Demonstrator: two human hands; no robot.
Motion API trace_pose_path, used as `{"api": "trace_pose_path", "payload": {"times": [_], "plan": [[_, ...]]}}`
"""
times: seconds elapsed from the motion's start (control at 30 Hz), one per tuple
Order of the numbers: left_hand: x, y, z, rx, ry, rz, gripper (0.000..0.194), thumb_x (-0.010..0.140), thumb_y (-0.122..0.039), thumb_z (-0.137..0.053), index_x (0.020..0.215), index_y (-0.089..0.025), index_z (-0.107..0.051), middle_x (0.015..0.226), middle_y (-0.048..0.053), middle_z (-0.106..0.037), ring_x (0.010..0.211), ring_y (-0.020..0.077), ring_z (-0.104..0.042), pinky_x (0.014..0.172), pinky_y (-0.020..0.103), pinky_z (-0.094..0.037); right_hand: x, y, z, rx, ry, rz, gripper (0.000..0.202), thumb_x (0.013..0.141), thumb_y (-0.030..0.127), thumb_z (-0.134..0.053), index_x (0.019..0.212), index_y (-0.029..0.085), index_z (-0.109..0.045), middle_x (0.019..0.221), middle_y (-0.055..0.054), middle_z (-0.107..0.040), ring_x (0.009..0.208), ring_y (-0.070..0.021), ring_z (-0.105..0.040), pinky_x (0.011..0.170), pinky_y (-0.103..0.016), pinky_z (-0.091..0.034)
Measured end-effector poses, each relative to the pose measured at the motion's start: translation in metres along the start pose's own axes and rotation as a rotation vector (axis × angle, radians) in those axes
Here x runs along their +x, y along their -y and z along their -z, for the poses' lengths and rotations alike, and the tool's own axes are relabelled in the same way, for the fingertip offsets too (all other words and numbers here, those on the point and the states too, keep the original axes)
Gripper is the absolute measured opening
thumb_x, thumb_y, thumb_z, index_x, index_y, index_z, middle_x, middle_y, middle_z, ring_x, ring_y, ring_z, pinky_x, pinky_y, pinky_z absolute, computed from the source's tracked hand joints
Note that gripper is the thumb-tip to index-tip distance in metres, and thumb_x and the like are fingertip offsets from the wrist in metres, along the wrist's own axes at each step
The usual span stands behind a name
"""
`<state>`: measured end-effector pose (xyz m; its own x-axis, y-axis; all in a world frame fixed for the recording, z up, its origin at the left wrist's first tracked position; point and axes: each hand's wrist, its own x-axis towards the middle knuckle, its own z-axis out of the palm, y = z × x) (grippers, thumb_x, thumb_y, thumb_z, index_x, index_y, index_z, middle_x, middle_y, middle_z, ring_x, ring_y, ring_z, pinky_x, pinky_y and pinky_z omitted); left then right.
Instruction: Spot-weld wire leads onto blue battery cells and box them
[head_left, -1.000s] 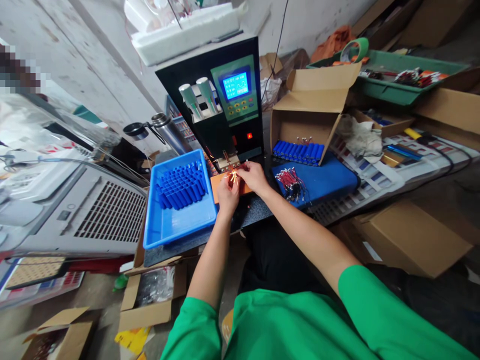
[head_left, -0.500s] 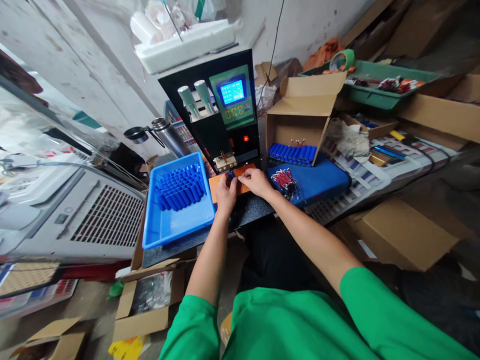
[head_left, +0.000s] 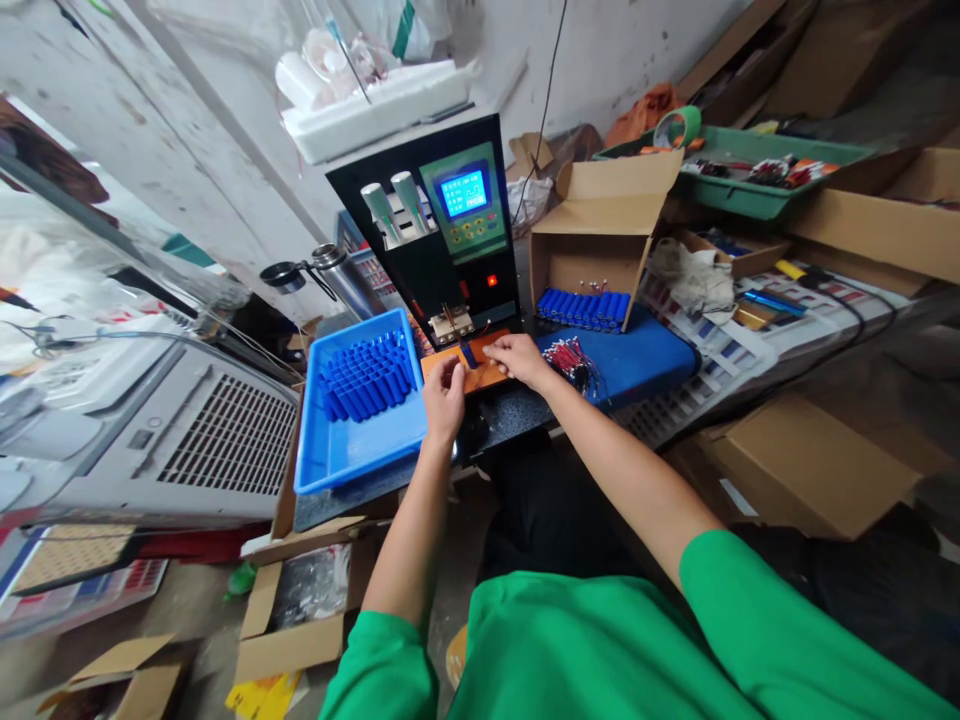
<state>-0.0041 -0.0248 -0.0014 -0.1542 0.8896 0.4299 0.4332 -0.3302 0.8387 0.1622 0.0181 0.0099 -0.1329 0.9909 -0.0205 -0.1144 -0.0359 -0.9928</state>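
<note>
From the head camera I look down over my green sleeves at a dark work surface (head_left: 510, 420). My left hand (head_left: 444, 398) hovers over the near edge of a flat orange mat (head_left: 480, 372), fingers curled loosely, thumb and forefinger close together; I cannot tell whether anything is pinched between them. My right hand (head_left: 517, 358) rests on the far side of that mat, its fingertips closed narrowly on a small blue cylindrical cell (head_left: 469, 354) that lies on the mat just below the brass welding head (head_left: 452, 325) of a black upright spot-welding machine (head_left: 427, 230). The machine carries a green control panel with a lit blue screen (head_left: 463, 193) and a small red lamp (head_left: 491, 281).

Just beside my left hand stands a shallow blue plastic tray (head_left: 352, 450) holding rows of blue cylindrical cells (head_left: 364, 378). To the right of my right hand a blue cushion (head_left: 645, 355) bears a bundle of red and black wire leads (head_left: 574, 360), nearly touching my wrist. Behind the cushion an open brown cardboard box (head_left: 600, 235) lies on its side with more blue cells stacked in a row (head_left: 585, 308) at its mouth. Farther right is a green plastic crate (head_left: 750, 185) and a crumpled grey cloth (head_left: 694, 280). On the left sits a grey vented appliance (head_left: 202, 440).
</note>
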Motion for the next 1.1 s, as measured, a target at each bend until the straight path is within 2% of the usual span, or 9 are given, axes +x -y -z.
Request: {"api": "trace_pose_path", "payload": {"times": [0.13, 0.33, 0.43, 0.5, 0.63, 0.83, 0.93, 1.03, 1.1], "plan": [[-0.019, -0.001, 0.009, 0.134, 0.104, -0.106, 0.019, 0.093, -0.036, -0.058, 0.096, -0.020, -0.069, 0.098, 0.008, -0.073, 0.092, 0.0210, -0.067, 0.089, 0.038, -0.053, 0.000, 0.002, 0.002, 0.053, 0.000, -0.013, 0.034, 0.074, 0.041, -0.078, 0.059, 0.017, -0.058, 0.046, 0.003, -0.052, 0.038, -0.0061, -0.041, 0.036, -0.019, -0.026], [-0.021, 0.003, -0.001, 0.235, 0.114, -0.162, 0.011, 0.088, -0.027, -0.060, 0.086, -0.020, -0.067, 0.096, 0.009, -0.071, 0.091, 0.0213, -0.065, 0.086, 0.038, -0.051, 0.000, 0.002, 0.004, 0.095, -0.007, -0.019, 0.034, 0.073, 0.041, -0.079, 0.061, 0.017, -0.058, 0.049, 0.002, -0.053, 0.040, -0.0060, -0.041, 0.036, -0.018, -0.026], [-0.019, 0.004, -0.002, 0.248, 0.118, -0.140, 0.012, 0.090, -0.028, -0.058, 0.087, -0.021, -0.067, 0.091, 0.007, -0.071, 0.086, 0.0210, -0.064, 0.084, 0.037, -0.050, -0.003, 0.001, 0.004, 0.081, 0.032, 0.027, 0.032, 0.075, 0.043, -0.076, 0.065, 0.017, -0.060, 0.054, 0.002, -0.056, 0.043, -0.0071, -0.043, 0.038, -0.019, -0.027], [-0.017, 0.004, 0.000, 0.237, 0.140, -0.107, 0.013, 0.091, -0.029, -0.057, 0.087, -0.021, -0.066, 0.085, 0.006, -0.070, 0.080, 0.0200, -0.062, 0.079, 0.035, -0.049, -0.005, -0.001, 0.003, 0.014, 0.107, 0.113, 0.027, 0.074, 0.041, -0.075, 0.069, 0.016, -0.064, 0.059, 0.001, -0.060, 0.048, -0.0086, -0.047, 0.043, -0.020, -0.034], [-0.010, 0.002, 0.004, 0.243, 0.205, -0.067, 0.018, 0.093, -0.033, -0.055, 0.081, -0.022, -0.063, 0.076, 0.003, -0.064, 0.073, 0.0175, -0.058, 0.071, 0.030, -0.047, -0.009, -0.008, 0.000, -0.145, 0.206, 0.282, 0.019, 0.072, 0.034, -0.074, 0.077, 0.016, -0.069, 0.075, -0.001, -0.068, 0.068, -0.0134, -0.060, 0.066, -0.025, -0.049], [-0.002, 0.002, 0.001, 0.216, 0.267, -0.048, 0.016, 0.092, -0.030, -0.055, 0.078, -0.022, -0.060, 0.075, 0.002, -0.063, 0.072, 0.0172, -0.058, 0.068, 0.029, -0.046, -0.010, -0.014, -0.001, -0.185, 0.232, 0.306, 0.016, 0.076, 0.032, -0.067, 0.075, 0.017, -0.068, 0.076, -0.002, -0.069, 0.074, -0.0152, -0.062, 0.072, -0.027, -0.050], [-0.005, 0.000, 0.000, 0.179, 0.219, -0.044, 0.012, 0.091, -0.028, -0.055, 0.081, -0.022, -0.059, 0.077, 0.003, -0.062, 0.072, 0.0169, -0.058, 0.069, 0.030, -0.049, -0.010, -0.012, -0.001, -0.178, 0.190, 0.300, 0.015, 0.075, 0.031, -0.066, 0.072, 0.016, -0.068, 0.072, -0.001, -0.068, 0.069, -0.0143, -0.060, 0.069, -0.026, -0.048], [-0.009, -0.002, 0.000, 0.195, 0.091, -0.126, 0.005, 0.088, -0.025, -0.058, 0.088, -0.021, -0.062, 0.092, 0.007, -0.063, 0.089, 0.0200, -0.062, 0.082, 0.035, -0.053, -0.011, -0.008, 0.000, -0.164, 0.114, 0.278, 0.017, 0.073, 0.032, -0.069, 0.069, 0.016, -0.068, 0.068, -0.001, -0.067, 0.065, -0.0132, -0.057, 0.065, -0.025, -0.046], [-0.008, -0.002, 0.000, 0.242, 0.066, -0.200, 0.016, 0.084, -0.022, -0.063, 0.099, -0.021, -0.066, 0.112, 0.011, -0.062, 0.112, 0.0243, -0.060, 0.100, 0.041, -0.050, -0.011, -0.007, 0.001, -0.126, 0.072, 0.245, 0.019, 0.072, 0.034, -0.069, 0.068, 0.016, -0.067, 0.064, 0.000, -0.064, 0.061, -0.0124, -0.055, 0.060, -0.024, -0.044]]}}
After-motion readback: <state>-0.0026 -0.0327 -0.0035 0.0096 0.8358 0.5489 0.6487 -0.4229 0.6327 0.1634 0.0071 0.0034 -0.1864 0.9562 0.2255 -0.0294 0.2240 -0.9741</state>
